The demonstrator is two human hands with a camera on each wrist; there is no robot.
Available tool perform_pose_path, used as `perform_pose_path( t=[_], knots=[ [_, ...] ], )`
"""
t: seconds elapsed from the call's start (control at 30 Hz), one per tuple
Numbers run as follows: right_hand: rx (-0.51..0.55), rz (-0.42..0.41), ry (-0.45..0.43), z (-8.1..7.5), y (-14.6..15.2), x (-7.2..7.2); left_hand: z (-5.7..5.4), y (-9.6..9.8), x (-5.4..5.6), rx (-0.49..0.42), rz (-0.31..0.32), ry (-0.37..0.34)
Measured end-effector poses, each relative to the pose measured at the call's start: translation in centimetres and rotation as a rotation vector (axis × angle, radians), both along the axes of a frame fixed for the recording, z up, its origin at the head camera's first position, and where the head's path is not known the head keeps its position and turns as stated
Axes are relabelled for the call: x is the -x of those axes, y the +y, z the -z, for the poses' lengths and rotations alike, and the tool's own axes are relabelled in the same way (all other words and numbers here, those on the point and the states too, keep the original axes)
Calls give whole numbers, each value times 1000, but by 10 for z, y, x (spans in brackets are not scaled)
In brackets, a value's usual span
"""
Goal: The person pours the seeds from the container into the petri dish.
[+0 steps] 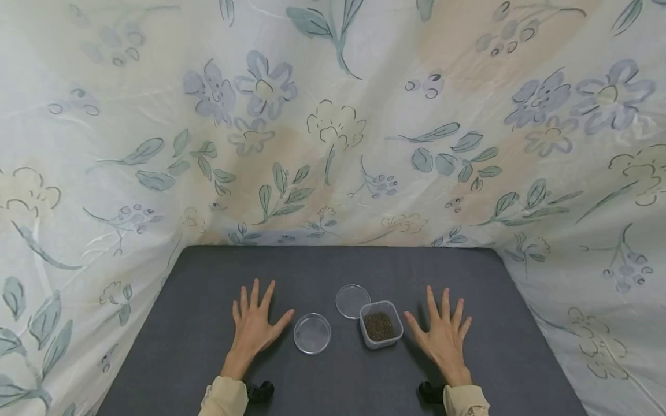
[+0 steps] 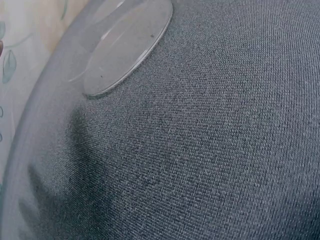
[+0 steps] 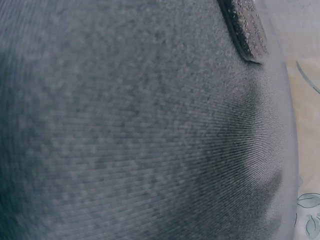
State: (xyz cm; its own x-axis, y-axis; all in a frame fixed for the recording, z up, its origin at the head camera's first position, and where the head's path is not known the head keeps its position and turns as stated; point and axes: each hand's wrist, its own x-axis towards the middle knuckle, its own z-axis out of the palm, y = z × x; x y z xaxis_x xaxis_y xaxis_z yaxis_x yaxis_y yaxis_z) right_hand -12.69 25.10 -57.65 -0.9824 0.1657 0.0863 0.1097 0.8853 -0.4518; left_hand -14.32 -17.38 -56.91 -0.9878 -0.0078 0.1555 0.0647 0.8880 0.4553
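My left hand [image 1: 252, 326] is spread over the grey tabletop, fingers straight and holding nothing. Just right of its thumb lies a clear round petri dish [image 1: 312, 334], which also shows at the top of the left wrist view as a clear dish [image 2: 127, 47]. My right hand [image 1: 443, 335] is spread the same way, with nothing in it. Left of that thumb stands a small clear plastic tub [image 1: 381, 343] with brown, soil-like grains [image 1: 378, 327] inside. Behind the tub, close against it, lies a second clear round dish or lid [image 1: 352, 301]. Part of the tub [image 3: 247, 30] appears in the right wrist view.
The dark grey cloth-covered table [image 1: 333, 387] has rounded far corners. A flower-patterned curtain [image 1: 333, 133] hangs behind it and along both sides. Black straps [image 1: 260, 393] sit at both wrists, beside cream sleeves [image 1: 225, 397].
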Motion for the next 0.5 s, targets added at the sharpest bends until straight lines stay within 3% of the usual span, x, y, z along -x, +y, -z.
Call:
perform_pose_path(
  t=[0.3, 0.4, 0.5],
  knots=[
    [36, 1, -11, 2, 2, -2, 1, 1, -1, -13, 20, 34],
    [80, 12, -12, 2, 1, -6, 3, 5, -5, -48, 68, 65],
    [162, 22, -15, 1, -2, -12, 10, 12, -12, -111, 153, 85]
  ],
)
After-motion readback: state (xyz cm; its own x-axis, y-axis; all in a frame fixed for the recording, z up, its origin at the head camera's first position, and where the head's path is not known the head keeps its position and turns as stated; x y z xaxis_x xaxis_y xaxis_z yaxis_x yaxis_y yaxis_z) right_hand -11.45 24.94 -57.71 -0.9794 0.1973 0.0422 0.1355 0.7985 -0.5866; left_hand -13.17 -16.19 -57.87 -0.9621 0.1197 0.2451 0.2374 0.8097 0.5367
